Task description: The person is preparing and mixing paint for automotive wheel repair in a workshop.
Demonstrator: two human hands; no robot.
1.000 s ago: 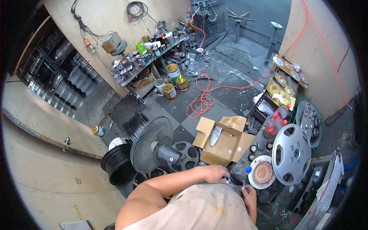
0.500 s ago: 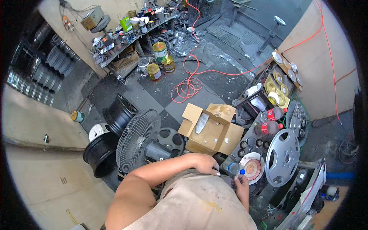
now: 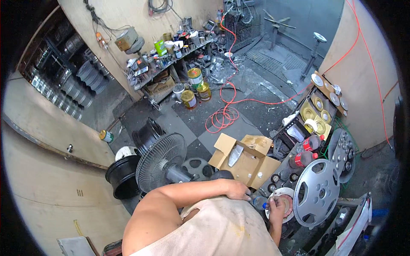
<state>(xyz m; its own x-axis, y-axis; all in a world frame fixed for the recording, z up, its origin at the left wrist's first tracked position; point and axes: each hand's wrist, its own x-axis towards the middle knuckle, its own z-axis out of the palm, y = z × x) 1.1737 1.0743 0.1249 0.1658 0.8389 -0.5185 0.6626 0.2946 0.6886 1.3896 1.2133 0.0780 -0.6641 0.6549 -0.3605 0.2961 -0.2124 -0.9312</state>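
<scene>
My left hand (image 3: 239, 191), fingers curled, reaches across my body to a clear bottle (image 3: 258, 202); whatever it holds is hidden. My right hand (image 3: 276, 205) has closed fingers beside the bottle's blue cap (image 3: 265, 206), over a white plate (image 3: 287, 215) with a pinkish centre; I cannot make out what it grips. Just right of the plate a silver wheel cover (image 3: 311, 187) stands tilted, with dark bottles with red caps (image 3: 302, 160) and several small dark round pieces (image 3: 272, 187) behind.
A fan (image 3: 158, 158) and black rims (image 3: 119, 181) stand left. An open carton (image 3: 260, 164) lies ahead, beyond it a coiled red hose (image 3: 222, 120) on the floor. Paint cans (image 3: 188, 99) and a cluttered bench (image 3: 147, 77) line the back wall. A door (image 3: 55, 136) is left.
My right hand has risen from below the bottle's cap to beside it, over the plate. My left hand has shifted slightly. The whole view has shifted as my head moved.
</scene>
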